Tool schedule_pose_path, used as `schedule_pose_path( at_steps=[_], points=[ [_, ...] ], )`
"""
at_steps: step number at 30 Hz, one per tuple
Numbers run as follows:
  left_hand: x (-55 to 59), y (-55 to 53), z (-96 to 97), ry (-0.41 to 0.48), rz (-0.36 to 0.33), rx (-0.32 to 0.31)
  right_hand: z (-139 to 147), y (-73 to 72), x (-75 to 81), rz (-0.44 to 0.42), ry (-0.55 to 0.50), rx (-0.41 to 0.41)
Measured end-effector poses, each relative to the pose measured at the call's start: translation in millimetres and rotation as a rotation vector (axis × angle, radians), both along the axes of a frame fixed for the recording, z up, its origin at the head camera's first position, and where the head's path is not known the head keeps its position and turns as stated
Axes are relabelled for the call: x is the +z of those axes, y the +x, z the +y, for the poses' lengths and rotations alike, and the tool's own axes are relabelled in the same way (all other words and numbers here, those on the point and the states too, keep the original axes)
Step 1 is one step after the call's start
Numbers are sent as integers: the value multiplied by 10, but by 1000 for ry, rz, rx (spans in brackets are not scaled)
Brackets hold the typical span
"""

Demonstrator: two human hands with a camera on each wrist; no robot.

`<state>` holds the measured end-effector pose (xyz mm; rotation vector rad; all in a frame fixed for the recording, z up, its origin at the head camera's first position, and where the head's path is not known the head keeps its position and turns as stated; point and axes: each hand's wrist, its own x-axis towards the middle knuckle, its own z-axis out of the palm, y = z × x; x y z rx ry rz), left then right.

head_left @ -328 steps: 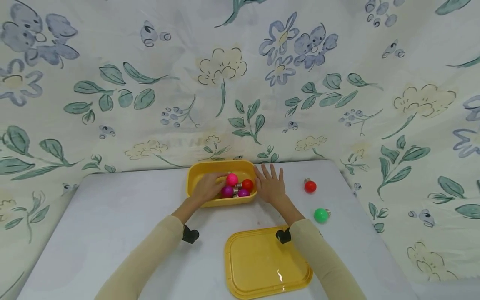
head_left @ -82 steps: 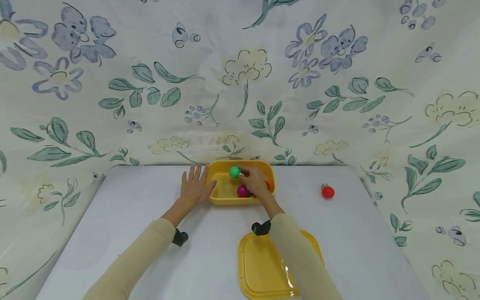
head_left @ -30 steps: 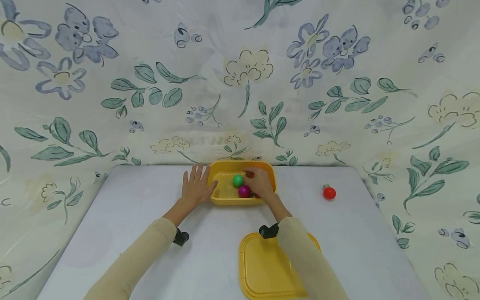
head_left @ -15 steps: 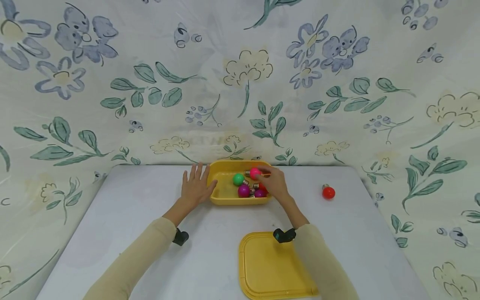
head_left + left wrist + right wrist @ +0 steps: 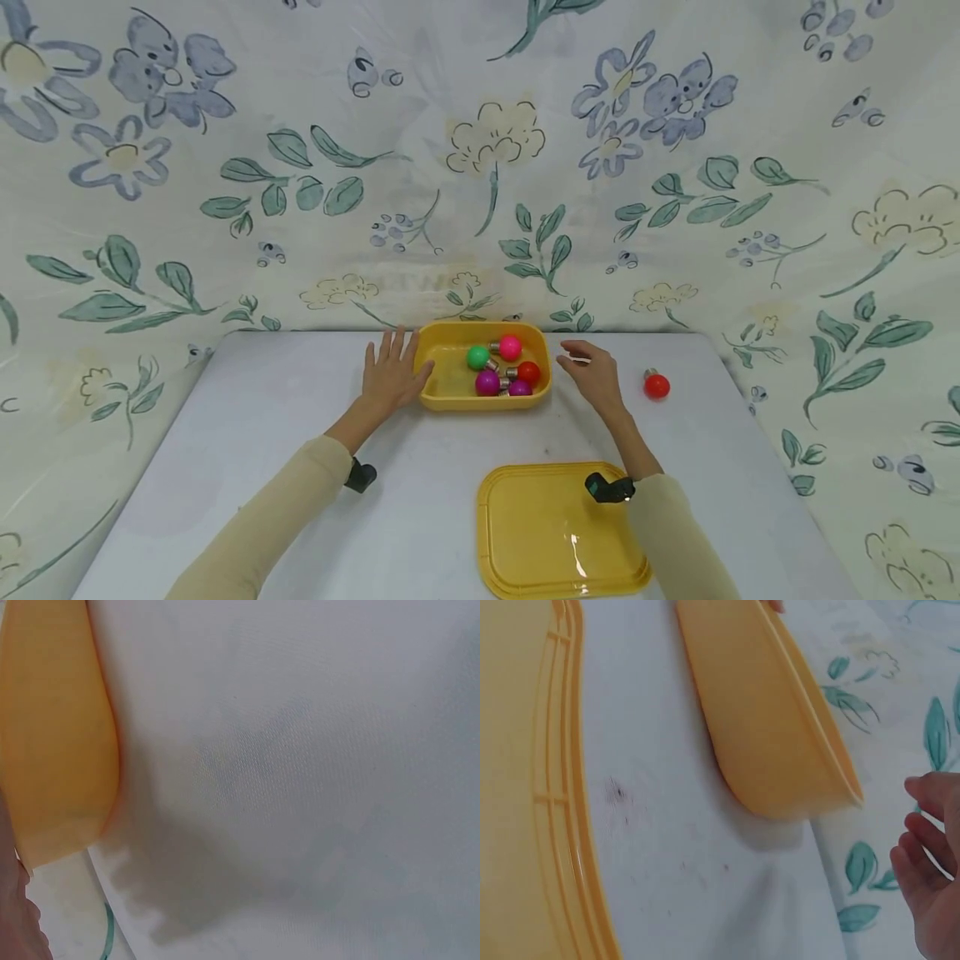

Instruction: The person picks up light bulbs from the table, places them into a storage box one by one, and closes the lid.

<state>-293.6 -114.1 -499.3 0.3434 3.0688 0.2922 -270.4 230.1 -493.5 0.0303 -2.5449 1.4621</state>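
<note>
A yellow plastic box stands at the back of the table. In it lie small coloured bulbs with metal screw bases: a green bulb, a pink bulb, a red bulb and purple bulbs. My left hand touches the box's left end, fingers spread and straight. In the left wrist view only a sliver of that hand shows beside the box wall. My right hand hovers just right of the box, its fingers loosely bent and holding nothing.
One red bulb lies on the white table to the right of my right hand. A yellow lid lies flat nearer to me, partly under the right sleeve. A floral cloth hangs behind the table.
The green bulb went from the table into the box in my right hand. That hand then moved the pink bulb inside the box, let go and drew back right. My left hand came to the box's left end.
</note>
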Motion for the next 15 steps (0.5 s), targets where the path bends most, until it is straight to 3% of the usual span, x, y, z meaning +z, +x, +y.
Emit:
schedule_pose_path(
  at_steps=[11, 15],
  points=[
    [-11, 8, -13, 10, -3, -4, 526, 149, -16, 35, 8, -82],
    [-8, 12, -6, 11, -4, -3, 683, 204, -47, 65, 65, -109]
  ],
)
